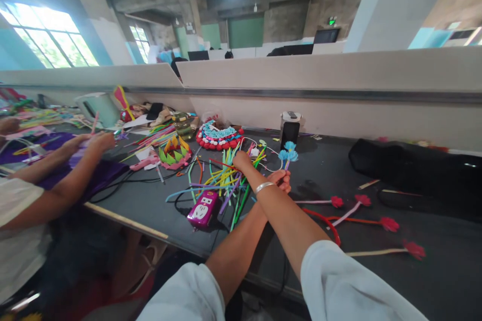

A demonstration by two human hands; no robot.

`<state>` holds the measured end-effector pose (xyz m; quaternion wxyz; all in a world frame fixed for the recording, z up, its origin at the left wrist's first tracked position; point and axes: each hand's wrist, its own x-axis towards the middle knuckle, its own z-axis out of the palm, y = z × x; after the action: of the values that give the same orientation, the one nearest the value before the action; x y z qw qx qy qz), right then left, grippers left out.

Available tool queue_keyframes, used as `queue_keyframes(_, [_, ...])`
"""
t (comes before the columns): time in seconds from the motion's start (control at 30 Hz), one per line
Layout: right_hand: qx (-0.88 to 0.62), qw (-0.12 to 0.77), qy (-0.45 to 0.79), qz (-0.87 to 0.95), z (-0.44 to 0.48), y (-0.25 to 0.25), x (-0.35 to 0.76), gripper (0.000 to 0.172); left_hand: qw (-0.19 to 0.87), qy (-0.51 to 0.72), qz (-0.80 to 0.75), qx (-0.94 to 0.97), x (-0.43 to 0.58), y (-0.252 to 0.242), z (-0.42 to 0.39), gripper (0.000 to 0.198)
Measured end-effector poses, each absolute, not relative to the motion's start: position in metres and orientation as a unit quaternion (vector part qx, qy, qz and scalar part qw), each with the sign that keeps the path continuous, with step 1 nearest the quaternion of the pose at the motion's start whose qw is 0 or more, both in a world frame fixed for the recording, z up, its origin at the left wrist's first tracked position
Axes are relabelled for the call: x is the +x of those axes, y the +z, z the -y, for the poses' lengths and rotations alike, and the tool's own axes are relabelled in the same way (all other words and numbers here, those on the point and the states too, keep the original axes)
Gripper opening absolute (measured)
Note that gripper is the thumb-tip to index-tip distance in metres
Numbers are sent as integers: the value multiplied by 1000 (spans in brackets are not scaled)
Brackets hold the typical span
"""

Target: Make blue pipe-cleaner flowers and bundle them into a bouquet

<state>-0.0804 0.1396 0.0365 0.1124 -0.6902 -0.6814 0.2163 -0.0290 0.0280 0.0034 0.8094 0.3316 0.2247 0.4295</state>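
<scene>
My forearms cross, the right over the left. My left hand [281,179] is closed around the stems of small blue pipe-cleaner flowers [289,152], held upright. My right hand [243,161] reaches left into a loose pile of colored pipe cleaners [226,176], in green, yellow, purple and blue; its fingers are hidden from me. A purple power strip box [203,209] with a white cartoon face lies just in front of the pile. To the right, several red-headed flowers [389,223] on pipe-cleaner stems lie on the dark table, beside a curved red band [327,223].
A red, white and blue flowered piece [219,135] and a green-orange crown-like piece [174,153] lie behind the pile. A dark-fronted device [289,130] stands near the partition. A black bag [410,175] lies right. At left, a co-worker's hands [94,144] hold something purple.
</scene>
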Motion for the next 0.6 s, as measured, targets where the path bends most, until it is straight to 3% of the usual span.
queue_keyframes(0.6, [-736, 122, 265, 611, -163, 19, -108, 34, 804, 426, -214, 356, -21, -4, -25, 26])
